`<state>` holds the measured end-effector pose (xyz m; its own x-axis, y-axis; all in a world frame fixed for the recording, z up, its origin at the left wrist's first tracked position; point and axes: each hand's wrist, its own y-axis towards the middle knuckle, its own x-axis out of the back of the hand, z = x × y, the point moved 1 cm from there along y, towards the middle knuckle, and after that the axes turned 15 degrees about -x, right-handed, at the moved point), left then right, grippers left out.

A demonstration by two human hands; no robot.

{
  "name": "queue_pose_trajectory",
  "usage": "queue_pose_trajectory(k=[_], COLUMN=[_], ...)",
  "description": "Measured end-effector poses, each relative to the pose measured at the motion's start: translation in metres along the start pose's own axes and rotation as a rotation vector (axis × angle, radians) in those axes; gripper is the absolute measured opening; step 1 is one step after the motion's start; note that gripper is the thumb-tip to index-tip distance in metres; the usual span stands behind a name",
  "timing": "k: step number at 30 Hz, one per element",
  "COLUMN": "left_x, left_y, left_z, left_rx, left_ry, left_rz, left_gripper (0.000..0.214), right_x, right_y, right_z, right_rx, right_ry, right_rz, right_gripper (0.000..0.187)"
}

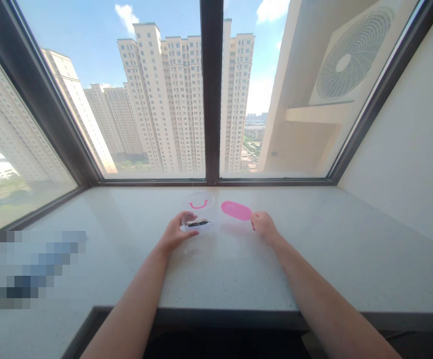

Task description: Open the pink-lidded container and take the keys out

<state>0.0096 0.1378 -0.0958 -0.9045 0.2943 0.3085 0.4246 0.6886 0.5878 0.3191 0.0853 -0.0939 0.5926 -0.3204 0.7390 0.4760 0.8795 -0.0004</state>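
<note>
Clear container (206, 230) (dark item (199, 223) inside) sits gripped in left fingers (192, 233), right fingers (254, 220) pinching pink oval (235, 210).

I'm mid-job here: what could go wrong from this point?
The right hand holds the pink oval piece only at its near end, so it might twist or slip from that grip.

The left hand holds the clear container from one side, with a dark item that appears to lie inside; a tilt could shift or spill it. The container's edges are hard to see, so it could get bumped.
</note>
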Motion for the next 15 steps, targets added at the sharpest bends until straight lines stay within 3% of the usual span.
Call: queue_pose_trajectory(k=[6, 15], left_x=[0.033, 0.05], left_y=[-0.002, -0.003], left_z=[0.005, 0.006], left_rx=[0.02, 0.042], left_ry=[0.018, 0.04], left_rz=[-0.179, -0.358], left_gripper=[0.061, 0.063], right_x=[-0.003, -0.007], right_y=[0.009, 0.003], right_z=[-0.01, 0.002], right_rx=[-0.022, -0.022], right_ry=[-0.211, -0.478], right_rz=[0.163, 0.182], right_gripper=[0.025, 0.022])
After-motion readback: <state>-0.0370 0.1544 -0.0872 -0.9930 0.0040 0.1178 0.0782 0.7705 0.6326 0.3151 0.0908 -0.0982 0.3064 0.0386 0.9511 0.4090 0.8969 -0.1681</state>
